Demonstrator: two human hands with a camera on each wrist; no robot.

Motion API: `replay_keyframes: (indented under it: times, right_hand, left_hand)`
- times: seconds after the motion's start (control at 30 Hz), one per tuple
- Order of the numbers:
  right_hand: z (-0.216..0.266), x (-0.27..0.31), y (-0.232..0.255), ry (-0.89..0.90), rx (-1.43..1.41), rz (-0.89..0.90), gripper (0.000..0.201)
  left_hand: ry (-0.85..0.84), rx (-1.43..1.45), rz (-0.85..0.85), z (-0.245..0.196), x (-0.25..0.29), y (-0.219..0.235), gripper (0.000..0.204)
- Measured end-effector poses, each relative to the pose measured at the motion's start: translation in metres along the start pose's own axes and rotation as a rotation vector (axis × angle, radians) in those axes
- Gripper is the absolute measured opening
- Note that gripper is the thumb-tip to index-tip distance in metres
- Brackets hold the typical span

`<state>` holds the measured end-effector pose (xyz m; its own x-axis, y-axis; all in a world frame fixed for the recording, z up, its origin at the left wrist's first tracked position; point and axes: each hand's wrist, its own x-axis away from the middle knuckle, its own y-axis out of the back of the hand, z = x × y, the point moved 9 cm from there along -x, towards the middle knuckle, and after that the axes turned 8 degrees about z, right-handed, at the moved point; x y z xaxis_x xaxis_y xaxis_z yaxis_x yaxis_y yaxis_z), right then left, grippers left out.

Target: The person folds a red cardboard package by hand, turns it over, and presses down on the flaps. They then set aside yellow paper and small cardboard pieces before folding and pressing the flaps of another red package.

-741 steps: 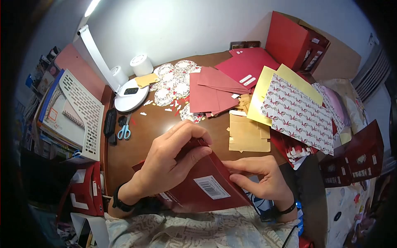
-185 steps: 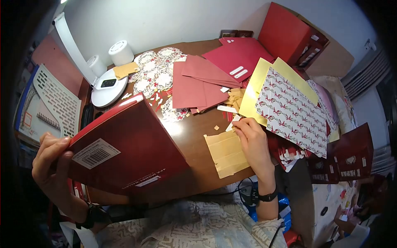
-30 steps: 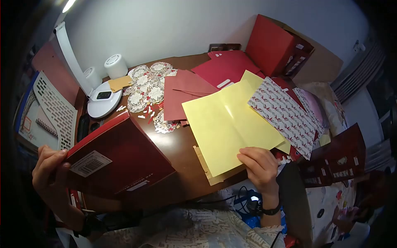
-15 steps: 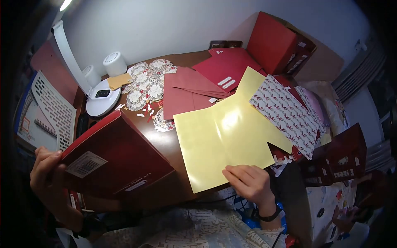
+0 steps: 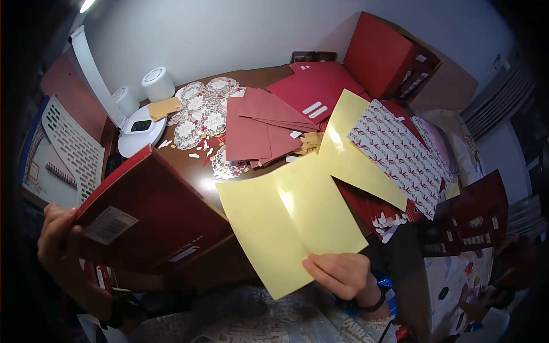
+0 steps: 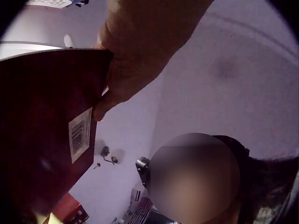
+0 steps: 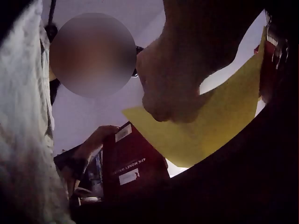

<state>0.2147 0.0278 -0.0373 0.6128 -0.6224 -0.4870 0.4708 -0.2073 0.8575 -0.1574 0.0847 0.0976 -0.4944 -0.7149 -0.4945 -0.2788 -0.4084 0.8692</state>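
On the left, my left hand [image 5: 60,234] grips the edge of a flat dark red box [image 5: 146,220], tilted over the desk. A barcode label and the print "4PK MONEY WALLET" show on its near face. My right hand [image 5: 338,273] pinches the near edge of a glossy yellow paper sheet [image 5: 286,220], thumb underneath hidden. The sheet bends lightly along a middle crease, and its left corner overlaps the box's right edge in the head view. The right wrist view shows the sheet [image 7: 201,133] beside the box [image 7: 133,163], while the left wrist view shows fingers at the box's rim [image 6: 51,102].
A second yellow sheet [image 5: 343,134] lies under a floral-patterned sheet [image 5: 394,154] on the right. Behind are dusty-red envelopes [image 5: 246,131], crimson folders [image 5: 317,86], lace-patterned cutouts [image 5: 200,114] and paper scraps. A white lamp [image 5: 143,134] stands left, a large red box [image 5: 377,57] at back right.
My right hand has drawn the yellow sheet toward me and left, off the other yellow sheet, uncovering tan scraps. The red box in my left hand has shifted slightly left.
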Motion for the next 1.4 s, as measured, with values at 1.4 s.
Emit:
replay_keyframes:
  times: [1.4]
  right_hand:
    - [-0.022, 0.041, 0.104, -0.411, 0.557, -0.541, 0.020]
  left_hand:
    - [0.344, -0.002, -0.175, 0.032, 0.038, 0.024, 0.022]
